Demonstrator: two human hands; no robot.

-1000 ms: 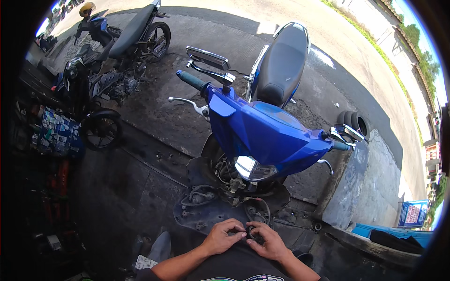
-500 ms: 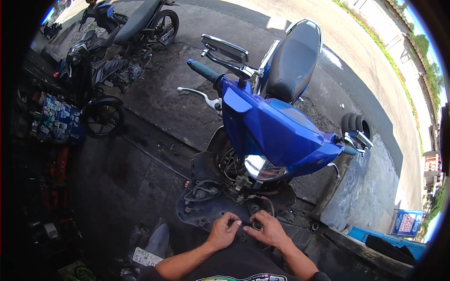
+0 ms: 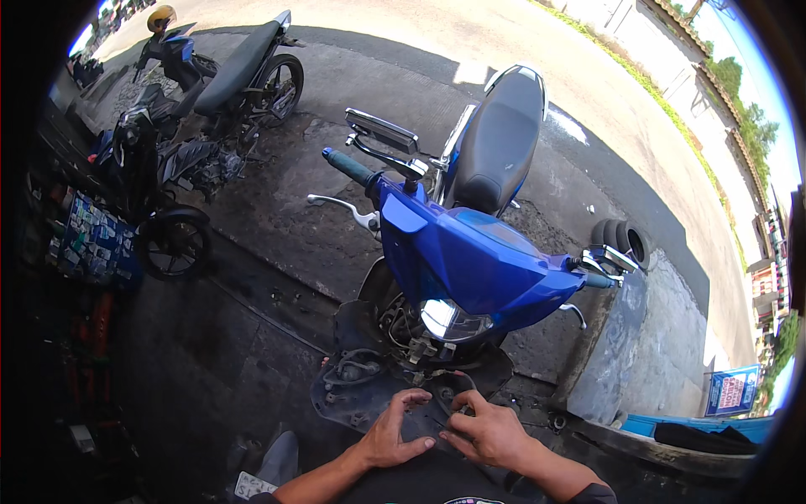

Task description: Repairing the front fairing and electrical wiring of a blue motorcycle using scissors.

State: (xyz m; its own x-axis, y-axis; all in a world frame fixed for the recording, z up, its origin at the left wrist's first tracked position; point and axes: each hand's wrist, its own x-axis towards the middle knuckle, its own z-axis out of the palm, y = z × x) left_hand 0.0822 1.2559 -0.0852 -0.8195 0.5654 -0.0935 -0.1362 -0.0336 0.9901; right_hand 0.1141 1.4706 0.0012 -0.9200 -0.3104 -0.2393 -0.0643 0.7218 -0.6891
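My left hand [image 3: 395, 431] is open, thumb and fingers spread apart with nothing visible between them. Beside it, my right hand [image 3: 491, 433] has its fingers curled in; a small dark thing seems to be in them, too small to name. Both hands are over a dark plastic body panel [image 3: 336, 401], close to my lap. Just beyond stands a blue motorbike [image 3: 478, 260] facing me, with its headlight [image 3: 453, 321] low on the front cover. Wires and a metal part [image 3: 424, 349] lie exposed under the headlight.
Another motorbike [image 3: 222, 92] is parked at the far left, near a sticker-covered box [image 3: 92, 231]. Several tyres [image 3: 617, 237] lie on the ground at right. A licence plate [image 3: 252, 485] is at lower left. A concrete ledge [image 3: 609, 361] and a blue sign [image 3: 732, 391] are at right.
My hands were pinched close together over a small dark thing; now the left hand has opened and drawn away from the right. The whole view has shifted slightly.
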